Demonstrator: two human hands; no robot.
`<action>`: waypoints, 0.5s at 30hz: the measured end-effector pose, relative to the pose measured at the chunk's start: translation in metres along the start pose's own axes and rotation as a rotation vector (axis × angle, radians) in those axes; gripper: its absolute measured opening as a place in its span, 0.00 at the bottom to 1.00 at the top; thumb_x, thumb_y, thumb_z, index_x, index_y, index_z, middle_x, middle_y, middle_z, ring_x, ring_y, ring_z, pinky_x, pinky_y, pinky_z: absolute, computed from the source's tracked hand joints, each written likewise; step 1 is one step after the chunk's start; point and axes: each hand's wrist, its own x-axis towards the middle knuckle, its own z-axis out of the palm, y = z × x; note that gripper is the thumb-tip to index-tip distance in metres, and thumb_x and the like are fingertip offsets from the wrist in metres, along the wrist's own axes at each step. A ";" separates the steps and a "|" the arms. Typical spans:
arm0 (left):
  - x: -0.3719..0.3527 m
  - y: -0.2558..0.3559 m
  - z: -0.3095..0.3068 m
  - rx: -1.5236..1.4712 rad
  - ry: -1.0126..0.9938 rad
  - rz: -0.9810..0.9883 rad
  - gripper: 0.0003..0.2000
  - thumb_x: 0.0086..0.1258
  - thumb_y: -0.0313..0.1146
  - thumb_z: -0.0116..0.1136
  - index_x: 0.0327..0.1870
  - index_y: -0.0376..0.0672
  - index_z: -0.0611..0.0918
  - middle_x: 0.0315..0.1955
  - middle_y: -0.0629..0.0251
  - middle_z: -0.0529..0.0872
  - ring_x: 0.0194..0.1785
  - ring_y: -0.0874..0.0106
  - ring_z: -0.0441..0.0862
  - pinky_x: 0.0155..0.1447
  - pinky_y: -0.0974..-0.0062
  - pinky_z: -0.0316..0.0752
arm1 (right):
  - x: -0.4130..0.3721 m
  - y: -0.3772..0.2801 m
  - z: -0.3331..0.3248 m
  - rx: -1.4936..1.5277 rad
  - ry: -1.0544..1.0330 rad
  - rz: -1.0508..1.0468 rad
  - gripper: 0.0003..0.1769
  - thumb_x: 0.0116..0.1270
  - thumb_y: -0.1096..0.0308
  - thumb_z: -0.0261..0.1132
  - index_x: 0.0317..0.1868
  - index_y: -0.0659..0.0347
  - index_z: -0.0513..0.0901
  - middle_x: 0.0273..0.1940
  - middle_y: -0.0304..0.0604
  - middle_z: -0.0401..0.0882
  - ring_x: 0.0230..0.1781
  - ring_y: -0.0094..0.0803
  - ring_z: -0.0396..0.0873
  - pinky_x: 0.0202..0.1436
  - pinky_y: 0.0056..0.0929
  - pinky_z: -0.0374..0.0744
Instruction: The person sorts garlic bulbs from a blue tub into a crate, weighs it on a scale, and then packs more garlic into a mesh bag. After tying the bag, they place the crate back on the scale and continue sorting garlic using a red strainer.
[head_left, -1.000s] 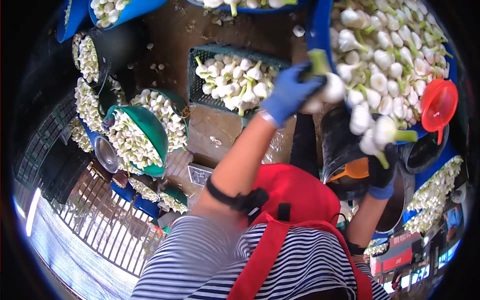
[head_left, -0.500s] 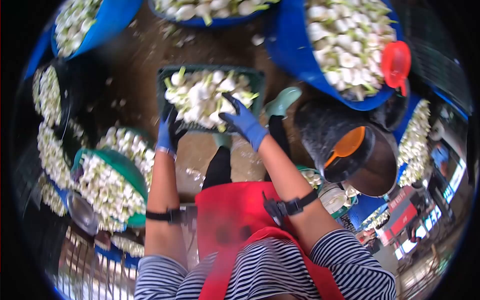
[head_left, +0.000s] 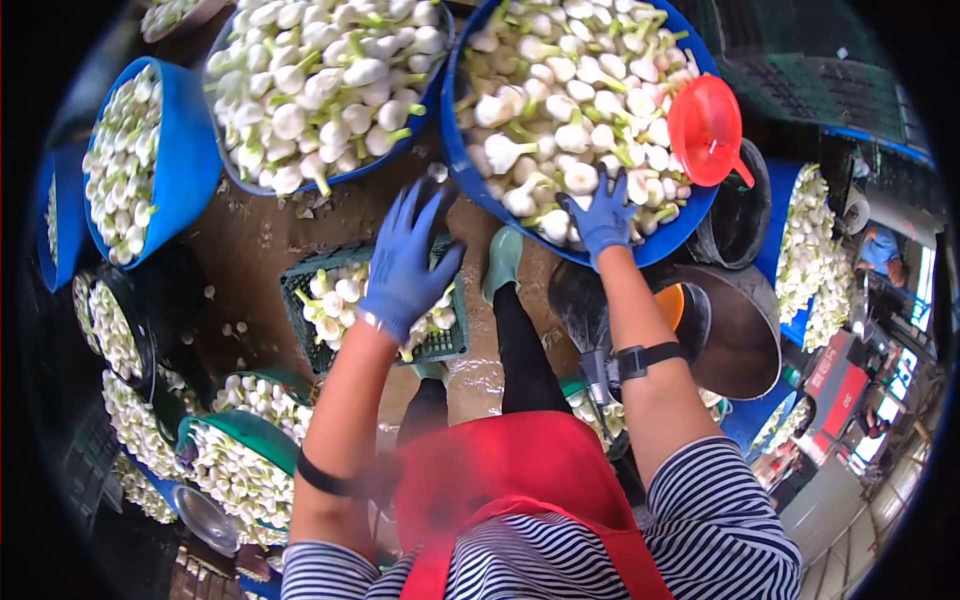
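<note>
My left hand (head_left: 408, 265), in a blue glove, is spread above the dark green crate (head_left: 447, 345) and holds nothing. White garlic bulbs (head_left: 335, 300) with short green stems lie in that crate, partly hidden by the hand. My right hand (head_left: 606, 215), gloved the same way, reaches over the front rim of a large blue tub (head_left: 457, 160). Its fingers are apart and rest on or just above the heaped garlic bulbs (head_left: 570, 100); exact contact is hard to make out. A red plastic scoop (head_left: 705, 130) lies at the tub's right rim.
Another full blue tub (head_left: 330, 90) stands at the back, with a blue tub (head_left: 185, 165) to its left. Green basins (head_left: 255, 450) of bulbs are at my left. Black buckets (head_left: 740, 335), one with an orange scoop (head_left: 670, 305), stand at my right. The floor (head_left: 250, 250) is wet.
Both hands have left the bulbs in the crate. My right hand has gone forward and right to the blue tub; the left has lifted and spread. The view has shifted toward the tubs.
</note>
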 end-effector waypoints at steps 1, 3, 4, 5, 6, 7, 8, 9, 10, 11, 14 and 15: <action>0.033 0.012 0.005 0.055 -0.044 0.037 0.32 0.57 0.32 0.62 0.67 0.47 0.68 0.65 0.49 0.66 0.69 0.49 0.60 0.71 0.58 0.57 | 0.004 0.006 0.018 -0.011 0.010 -0.025 0.53 0.56 0.29 0.57 0.75 0.50 0.51 0.76 0.51 0.39 0.76 0.52 0.40 0.72 0.60 0.50; 0.097 0.023 0.030 0.111 -0.082 0.114 0.33 0.55 0.32 0.63 0.66 0.47 0.68 0.65 0.50 0.66 0.69 0.50 0.61 0.71 0.59 0.57 | 0.018 0.005 0.029 -0.169 -0.021 -0.089 0.48 0.59 0.33 0.56 0.74 0.48 0.54 0.76 0.50 0.39 0.75 0.55 0.37 0.72 0.61 0.49; 0.125 0.026 0.045 0.146 -0.096 0.122 0.33 0.56 0.34 0.63 0.67 0.47 0.67 0.65 0.50 0.66 0.69 0.49 0.61 0.72 0.59 0.57 | 0.017 -0.001 0.024 -0.312 -0.074 -0.120 0.45 0.61 0.35 0.56 0.74 0.47 0.55 0.76 0.49 0.38 0.75 0.58 0.36 0.72 0.61 0.49; 0.151 0.020 0.063 0.201 -0.095 0.121 0.33 0.57 0.35 0.63 0.67 0.46 0.67 0.65 0.49 0.66 0.69 0.49 0.61 0.72 0.59 0.57 | 0.021 -0.001 0.027 -0.275 -0.112 -0.104 0.45 0.62 0.37 0.56 0.74 0.48 0.55 0.76 0.49 0.38 0.74 0.60 0.36 0.72 0.59 0.48; 0.179 0.013 0.080 0.258 -0.092 0.120 0.33 0.58 0.36 0.63 0.67 0.44 0.66 0.65 0.49 0.66 0.69 0.50 0.61 0.72 0.60 0.57 | 0.027 -0.001 0.030 -0.237 -0.148 -0.090 0.44 0.62 0.39 0.56 0.74 0.48 0.54 0.76 0.49 0.38 0.74 0.62 0.37 0.73 0.58 0.48; 0.207 0.008 0.092 0.291 -0.076 0.103 0.35 0.58 0.39 0.63 0.67 0.43 0.65 0.65 0.47 0.65 0.69 0.50 0.61 0.72 0.60 0.57 | 0.031 -0.001 0.030 -0.126 -0.199 -0.048 0.44 0.63 0.41 0.55 0.74 0.50 0.53 0.76 0.49 0.37 0.74 0.61 0.37 0.73 0.59 0.47; 0.234 0.002 0.104 0.325 -0.063 0.085 0.36 0.58 0.41 0.64 0.68 0.41 0.64 0.66 0.46 0.65 0.69 0.50 0.60 0.72 0.61 0.56 | 0.034 0.000 0.035 -0.146 -0.137 -0.071 0.43 0.63 0.43 0.56 0.75 0.49 0.52 0.76 0.48 0.38 0.74 0.61 0.38 0.71 0.59 0.52; 0.258 -0.009 0.119 0.334 -0.079 -0.025 0.39 0.57 0.47 0.63 0.68 0.38 0.62 0.66 0.44 0.64 0.71 0.50 0.58 0.73 0.63 0.55 | 0.039 -0.001 0.034 -0.132 -0.224 -0.037 0.43 0.63 0.44 0.57 0.74 0.49 0.53 0.76 0.47 0.38 0.74 0.61 0.39 0.70 0.59 0.55; 0.284 -0.016 0.130 0.287 -0.158 -0.137 0.45 0.54 0.54 0.65 0.70 0.40 0.60 0.68 0.42 0.59 0.72 0.49 0.56 0.73 0.62 0.55 | 0.043 -0.003 0.034 -0.114 -0.315 -0.006 0.42 0.63 0.45 0.57 0.74 0.49 0.54 0.76 0.46 0.38 0.73 0.62 0.41 0.70 0.58 0.57; 0.297 -0.020 0.144 0.349 -0.270 -0.272 0.49 0.51 0.57 0.66 0.71 0.41 0.58 0.69 0.43 0.57 0.72 0.48 0.56 0.73 0.61 0.56 | 0.046 -0.004 0.033 -0.068 -0.362 0.000 0.43 0.61 0.46 0.60 0.71 0.58 0.58 0.74 0.54 0.43 0.72 0.58 0.48 0.72 0.50 0.56; 0.320 -0.025 0.170 0.480 -0.492 -0.403 0.59 0.40 0.65 0.71 0.73 0.46 0.54 0.71 0.43 0.54 0.71 0.47 0.58 0.72 0.60 0.59 | 0.060 -0.001 0.044 0.100 -0.464 0.091 0.37 0.64 0.48 0.56 0.72 0.51 0.60 0.75 0.48 0.46 0.72 0.56 0.51 0.71 0.55 0.59; 0.325 -0.038 0.174 0.331 -0.551 -0.386 0.58 0.41 0.63 0.71 0.73 0.45 0.56 0.69 0.44 0.59 0.70 0.49 0.61 0.72 0.62 0.59 | 0.074 -0.002 0.056 -0.047 -0.631 -0.019 0.36 0.65 0.50 0.56 0.71 0.52 0.61 0.72 0.52 0.54 0.72 0.50 0.55 0.72 0.50 0.59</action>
